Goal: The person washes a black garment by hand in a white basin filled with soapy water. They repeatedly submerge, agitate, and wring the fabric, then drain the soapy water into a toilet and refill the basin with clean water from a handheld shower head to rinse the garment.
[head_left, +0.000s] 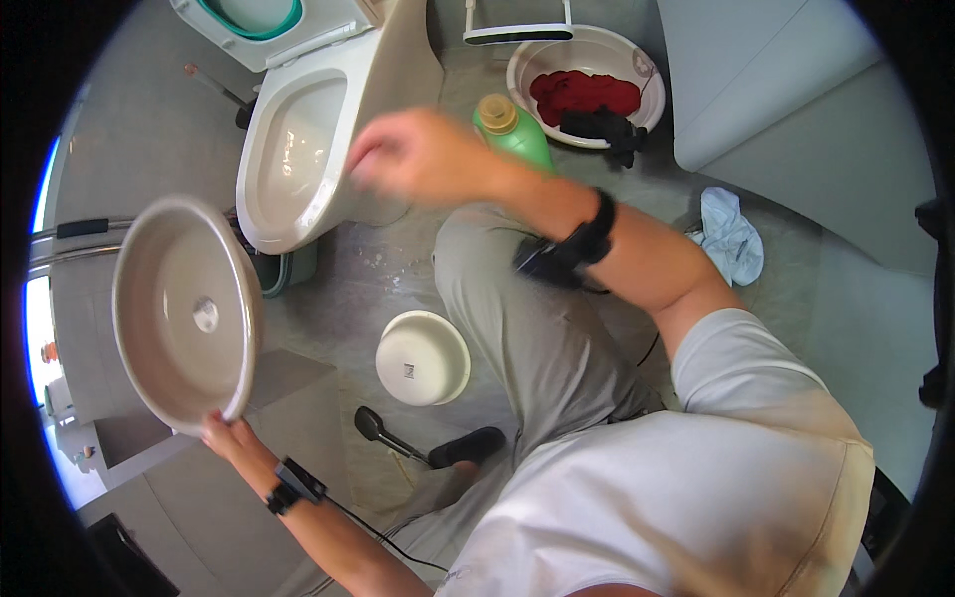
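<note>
Beige basin (164, 308), rim clasped in left grip (233, 441); right grip (416, 157) blurred, cannot tell; pale basin (622, 60) holds red cloth (587, 98).

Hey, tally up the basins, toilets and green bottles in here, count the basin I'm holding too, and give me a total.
Basins: 3 (beige basin in your left hand, cream basin on the floor, white basin with red cloth in it)
Toilets: 1 (white toilet)
Green bottles: 1 (green bottle)
Total: 5
</note>
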A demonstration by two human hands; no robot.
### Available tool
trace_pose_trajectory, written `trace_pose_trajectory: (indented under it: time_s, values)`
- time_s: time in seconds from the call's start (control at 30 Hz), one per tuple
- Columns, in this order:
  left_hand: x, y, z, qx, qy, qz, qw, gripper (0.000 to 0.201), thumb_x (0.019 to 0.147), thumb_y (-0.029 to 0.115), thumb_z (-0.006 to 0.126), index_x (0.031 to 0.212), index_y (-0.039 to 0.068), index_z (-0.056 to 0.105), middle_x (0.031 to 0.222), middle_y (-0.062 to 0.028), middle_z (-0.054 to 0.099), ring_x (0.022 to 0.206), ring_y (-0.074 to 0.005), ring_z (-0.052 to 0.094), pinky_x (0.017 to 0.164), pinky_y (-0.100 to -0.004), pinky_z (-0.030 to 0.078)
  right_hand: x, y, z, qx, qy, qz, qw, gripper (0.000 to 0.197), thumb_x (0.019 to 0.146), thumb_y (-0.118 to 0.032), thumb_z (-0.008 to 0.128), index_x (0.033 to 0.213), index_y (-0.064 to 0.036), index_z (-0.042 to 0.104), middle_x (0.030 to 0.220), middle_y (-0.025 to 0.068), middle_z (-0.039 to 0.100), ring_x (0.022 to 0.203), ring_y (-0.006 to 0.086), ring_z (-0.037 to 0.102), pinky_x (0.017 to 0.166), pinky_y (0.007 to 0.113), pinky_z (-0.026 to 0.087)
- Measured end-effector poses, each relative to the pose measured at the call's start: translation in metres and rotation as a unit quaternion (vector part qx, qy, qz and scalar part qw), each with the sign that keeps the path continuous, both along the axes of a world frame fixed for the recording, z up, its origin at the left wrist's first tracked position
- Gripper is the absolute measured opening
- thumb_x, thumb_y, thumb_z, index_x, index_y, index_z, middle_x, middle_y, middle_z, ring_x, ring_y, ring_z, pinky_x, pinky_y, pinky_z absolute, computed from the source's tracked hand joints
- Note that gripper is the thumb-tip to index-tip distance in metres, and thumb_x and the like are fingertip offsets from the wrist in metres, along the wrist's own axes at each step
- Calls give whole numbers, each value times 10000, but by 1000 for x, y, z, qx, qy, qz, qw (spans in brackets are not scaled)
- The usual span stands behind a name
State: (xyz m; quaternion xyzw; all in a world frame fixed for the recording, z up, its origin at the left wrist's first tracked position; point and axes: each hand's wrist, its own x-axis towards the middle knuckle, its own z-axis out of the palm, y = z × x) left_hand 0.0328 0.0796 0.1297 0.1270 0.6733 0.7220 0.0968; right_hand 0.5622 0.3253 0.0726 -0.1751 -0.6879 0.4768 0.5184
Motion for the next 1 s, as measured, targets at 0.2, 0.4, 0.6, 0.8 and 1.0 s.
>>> trace_pose_trajectory:
  time_s: [0.2, 0.4, 0.6, 0.8, 1.0]
  values:
    - [70, -132, -82, -13, -178, -3, 984, 566, 736, -50, 462, 1302, -43, 493, 1251, -183, 562, 1169, -367, 560, 1044, -618, 486, 134, 85, -145, -198, -380, -413, 803, 319, 886, -328, 659, 1106, -108, 730, 1064, 169, 737, 1012, 336, 706, 898, 457, 552]
    - [113, -218, -185, -68, -246, 19, 967, 638, 718, -98, 473, 1337, 55, 502, 1286, -151, 554, 1183, -371, 546, 1033, -604, 491, 209, 129, -270, -137, -689, -360, 614, 985, 763, -511, 799, 1573, -259, 300, 1478, 215, 493, 1350, 436, 483, 1099, 585, 398]
    - [143, -225, -225, -124, -311, 103, 937, 781, 692, -141, 433, 1434, 102, 390, 1284, -163, 524, 1134, -389, 530, 1007, -552, 483, 246, 193, -281, -195, -745, -227, 596, 1204, 697, -488, 866, 1616, -96, 194, 1433, 240, 560, 1332, 330, 553, 1102, 407, 438]
    - [100, -218, -226, -110, -301, 78, 944, 711, 724, -139, 441, 1393, 98, 423, 1270, -157, 543, 1121, -368, 549, 951, -537, 514, 214, 204, -291, -131, -790, -220, 557, 530, 889, -388, 701, 1354, -150, 611, 1288, 187, 666, 1227, 380, 615, 1029, 475, 484]
    - [93, -229, -257, -113, -331, 69, 934, 638, 802, -104, 501, 1411, 66, 421, 1309, -165, 555, 1141, -356, 564, 983, -495, 495, 195, 171, -234, -147, -726, -392, 545, 426, 945, -368, 610, 1314, -157, 634, 1247, 198, 679, 1201, 399, 619, 1007, 498, 489]
